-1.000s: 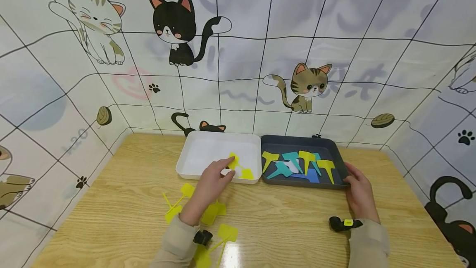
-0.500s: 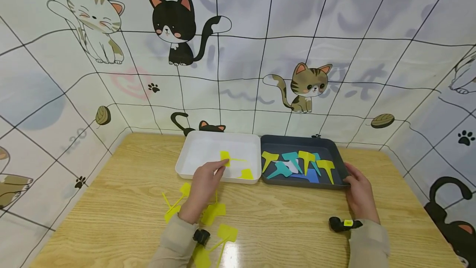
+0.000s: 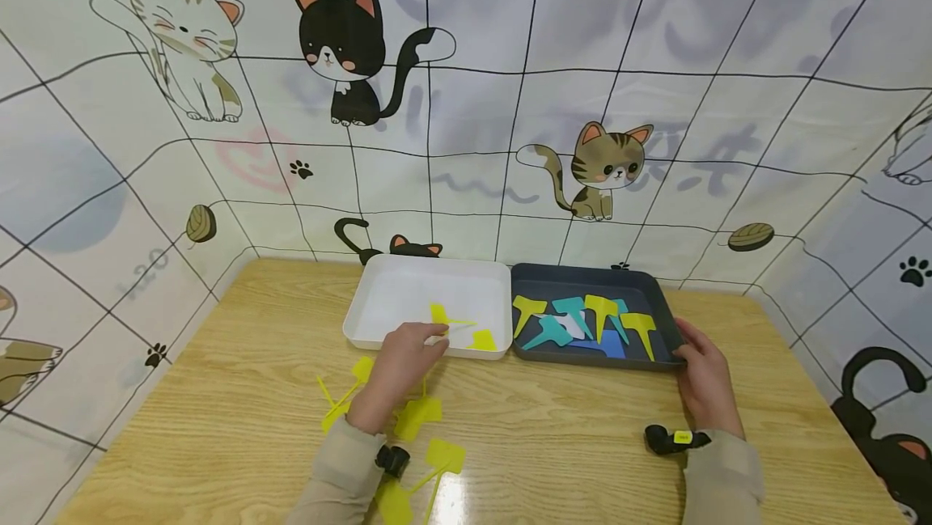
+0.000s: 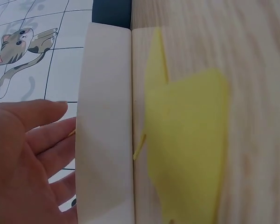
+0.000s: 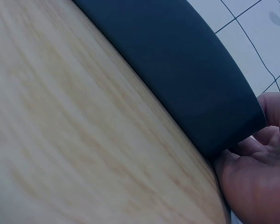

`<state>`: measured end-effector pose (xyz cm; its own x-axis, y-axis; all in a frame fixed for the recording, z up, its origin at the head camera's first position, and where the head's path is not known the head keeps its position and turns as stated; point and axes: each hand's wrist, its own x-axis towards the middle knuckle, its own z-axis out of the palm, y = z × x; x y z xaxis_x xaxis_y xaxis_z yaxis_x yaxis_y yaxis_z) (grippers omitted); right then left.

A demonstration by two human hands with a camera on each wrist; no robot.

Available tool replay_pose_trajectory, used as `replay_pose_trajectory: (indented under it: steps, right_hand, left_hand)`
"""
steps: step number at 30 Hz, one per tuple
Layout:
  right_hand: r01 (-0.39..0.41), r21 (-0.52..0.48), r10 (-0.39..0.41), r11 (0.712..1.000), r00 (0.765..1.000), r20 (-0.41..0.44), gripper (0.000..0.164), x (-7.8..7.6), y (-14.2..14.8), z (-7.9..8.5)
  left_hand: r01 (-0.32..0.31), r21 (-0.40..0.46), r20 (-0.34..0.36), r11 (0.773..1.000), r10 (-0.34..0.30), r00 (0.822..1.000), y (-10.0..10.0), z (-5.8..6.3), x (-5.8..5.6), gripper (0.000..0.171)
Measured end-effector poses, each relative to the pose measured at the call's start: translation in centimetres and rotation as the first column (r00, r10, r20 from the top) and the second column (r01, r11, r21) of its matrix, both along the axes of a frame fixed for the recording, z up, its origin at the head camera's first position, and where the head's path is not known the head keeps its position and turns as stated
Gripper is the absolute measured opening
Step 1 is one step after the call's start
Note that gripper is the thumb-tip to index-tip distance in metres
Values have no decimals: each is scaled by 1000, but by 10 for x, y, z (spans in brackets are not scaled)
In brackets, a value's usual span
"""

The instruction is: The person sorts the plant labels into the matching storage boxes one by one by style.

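Over the front of the white tray (image 3: 354,339) is my left hand (image 3: 400,363), its thumb and fingers apart in the left wrist view. Just past the fingertips a yellow T-shaped plant label (image 3: 438,314) lies in that tray; whether a finger touches it I cannot tell. A second yellow plant label (image 3: 484,340) lies at the tray's front right. My right hand (image 3: 706,379) holds the dark grey tray (image 3: 648,286) by its right front corner, thumb at the rim. That tray bears yellow, teal, blue and white plant labels.
Several yellow plant labels (image 3: 418,416) are strewn on the wooden table (image 3: 553,444) around and under the left forearm. Both trays stand side by side near the cat-patterned wall sheet (image 3: 466,104).
My left hand has drawn the yellow plant label leftward within the white tray, and the thumb and fingers have parted from it. My right hand stays on the dark tray.
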<state>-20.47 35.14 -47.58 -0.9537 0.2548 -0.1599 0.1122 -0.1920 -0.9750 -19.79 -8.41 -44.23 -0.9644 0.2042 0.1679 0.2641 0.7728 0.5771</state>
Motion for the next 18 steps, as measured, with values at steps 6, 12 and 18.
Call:
replay_pose_trajectory:
  steps: [6,12,18]
  right_hand:
    - [0,-3,0,1000,1000,-6,54,0,-1,0]
    - [-3,-13,3,1000,1000,-24,54,-1,0,-2]
    - [-1,-4,1,1000,1000,-10,54,0,0,-3]
  left_hand:
    - [76,-161,26,984,-73,997,-1,-4,3,31]
    - [113,-215,38,970,-107,993,-2,-7,4,31]
    - [113,-220,41,969,-106,994,-2,-6,4,32]
